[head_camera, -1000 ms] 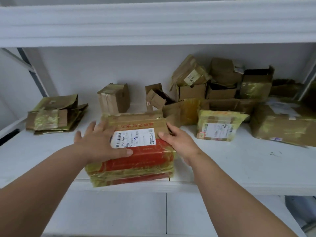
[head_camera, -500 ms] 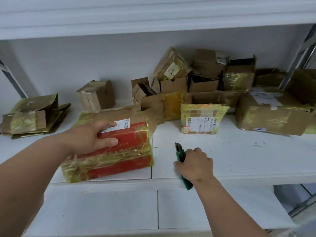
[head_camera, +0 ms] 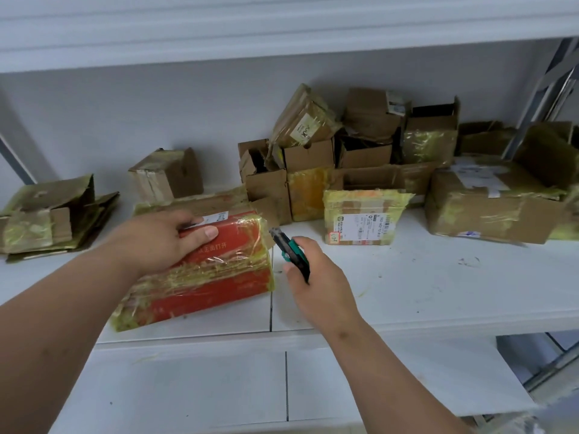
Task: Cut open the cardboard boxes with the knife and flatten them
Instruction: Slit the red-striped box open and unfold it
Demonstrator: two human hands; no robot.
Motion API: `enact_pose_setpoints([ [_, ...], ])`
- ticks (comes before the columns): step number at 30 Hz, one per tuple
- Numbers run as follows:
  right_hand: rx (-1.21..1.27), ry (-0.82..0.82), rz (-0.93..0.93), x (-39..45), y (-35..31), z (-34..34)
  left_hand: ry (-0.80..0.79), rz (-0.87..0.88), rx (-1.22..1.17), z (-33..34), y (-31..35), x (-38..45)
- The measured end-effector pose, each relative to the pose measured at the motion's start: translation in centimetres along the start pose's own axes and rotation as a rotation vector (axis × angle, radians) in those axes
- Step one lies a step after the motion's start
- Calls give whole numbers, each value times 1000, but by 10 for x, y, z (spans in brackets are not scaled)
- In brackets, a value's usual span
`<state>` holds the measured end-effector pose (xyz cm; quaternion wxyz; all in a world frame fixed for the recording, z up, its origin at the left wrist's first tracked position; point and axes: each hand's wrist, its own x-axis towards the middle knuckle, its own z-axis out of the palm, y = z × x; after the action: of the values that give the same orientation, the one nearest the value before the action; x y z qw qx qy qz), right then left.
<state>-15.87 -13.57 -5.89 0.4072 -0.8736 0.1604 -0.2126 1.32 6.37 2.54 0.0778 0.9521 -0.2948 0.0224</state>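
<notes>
The red taped box [head_camera: 206, 270] lies near the front edge of the white shelf [head_camera: 438, 292], left of its middle seam, tilted with its far edge raised. Glossy yellowish tape wraps most of it, so it will probably be slippery under a palm yet stiff enough to bear a blade; it looks light. The left hand [head_camera: 156, 242] presses down on its top left part, thumb laid along the red face, a sound hold clear of the right end. The right hand [head_camera: 316, 277] grips a green utility knife [head_camera: 289, 249], its tip just beside the box's right end. Behind stand more cardboard boxes [head_camera: 360, 151]; flattened pieces [head_camera: 47, 214] lie at the shelf's left end.
</notes>
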Motion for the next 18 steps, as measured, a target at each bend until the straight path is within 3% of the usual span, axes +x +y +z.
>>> enact_pose_setpoints([
  [14,-48,107,-70,25,1,15,-30,11,14,-6,-6,9],
  [18,-114,179,-162,31,2,19,-37,2,14,-10,-4,12],
])
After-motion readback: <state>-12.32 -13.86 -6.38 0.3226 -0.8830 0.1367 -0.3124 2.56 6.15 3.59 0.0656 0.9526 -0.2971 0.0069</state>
